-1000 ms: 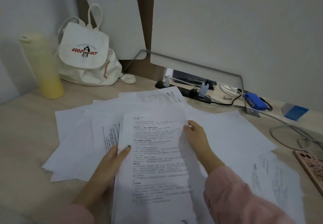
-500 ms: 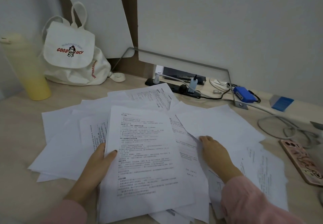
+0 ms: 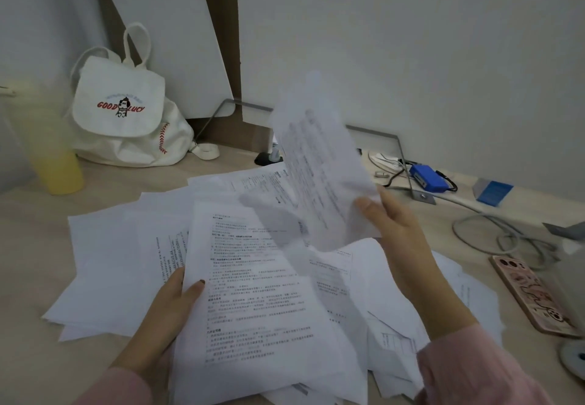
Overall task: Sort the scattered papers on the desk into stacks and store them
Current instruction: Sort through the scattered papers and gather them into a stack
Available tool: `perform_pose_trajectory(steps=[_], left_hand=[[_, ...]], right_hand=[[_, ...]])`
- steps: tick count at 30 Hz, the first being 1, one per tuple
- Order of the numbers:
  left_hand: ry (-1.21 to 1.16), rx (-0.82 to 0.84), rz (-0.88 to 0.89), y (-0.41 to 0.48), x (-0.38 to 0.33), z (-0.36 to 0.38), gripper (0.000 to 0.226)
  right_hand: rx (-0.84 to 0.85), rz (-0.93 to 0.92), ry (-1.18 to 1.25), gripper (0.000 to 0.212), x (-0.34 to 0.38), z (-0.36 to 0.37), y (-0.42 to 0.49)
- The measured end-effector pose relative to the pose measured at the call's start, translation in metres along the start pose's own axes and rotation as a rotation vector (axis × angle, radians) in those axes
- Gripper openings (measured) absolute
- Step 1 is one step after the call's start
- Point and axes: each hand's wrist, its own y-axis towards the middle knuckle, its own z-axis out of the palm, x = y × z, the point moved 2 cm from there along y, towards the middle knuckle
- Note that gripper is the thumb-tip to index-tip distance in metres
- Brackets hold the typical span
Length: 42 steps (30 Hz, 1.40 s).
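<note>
Right hand (image 3: 392, 224), flat on the papers (image 3: 117, 256) 0.5 s ago, is now holding 1 sheet (image 3: 316, 164) up off the bench (image 3: 28, 246), fingers grasping its lower right edge. The sheet is blurring, standing nearly upright above the papers' far right, long axis leaning up and left toward the wall (image 3: 443, 56). Left hand (image 3: 171, 306) is still pinching the printed page (image 3: 259, 294) at its left edge, thumb on top. That page is lying over the papers, long axis running away from the person.
</note>
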Motion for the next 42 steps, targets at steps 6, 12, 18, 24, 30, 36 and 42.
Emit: perform_pose_trajectory(steps=[6,12,18,24,30,36,42], left_hand=[[0.025,-0.003,0.034,-0.001,-0.003,0.003,0.032],[0.015,0.021,0.037,-0.002,-0.006,0.002,0.029],[-0.075,0.066,0.077,-0.005,-0.006,-0.003,0.021],[-0.187,0.094,-0.033,0.0,-0.001,-0.004,0.024],[-0.219,0.107,-0.061,0.005,-0.001,-0.004,0.02],[-0.004,0.101,0.073,0.006,0.005,0.0,0.018],[-0.054,-0.134,0.081,0.002,0.008,-0.025,0.023]], right_hand=[[-0.033,0.15,0.519,0.036,-0.014,-0.01,0.003],[-0.061,0.298,0.642,0.032,-0.048,-0.017,-0.008],[-0.109,0.614,-0.1,0.045,-0.08,-0.039,-0.004],[0.045,0.552,-0.85,0.016,-0.101,-0.045,0.029],[0.128,0.234,-1.225,0.024,-0.091,0.022,0.075],[0.131,0.05,-0.842,0.034,-0.093,0.092,0.088],[-0.004,0.404,-0.351,0.047,-0.103,0.027,0.052]])
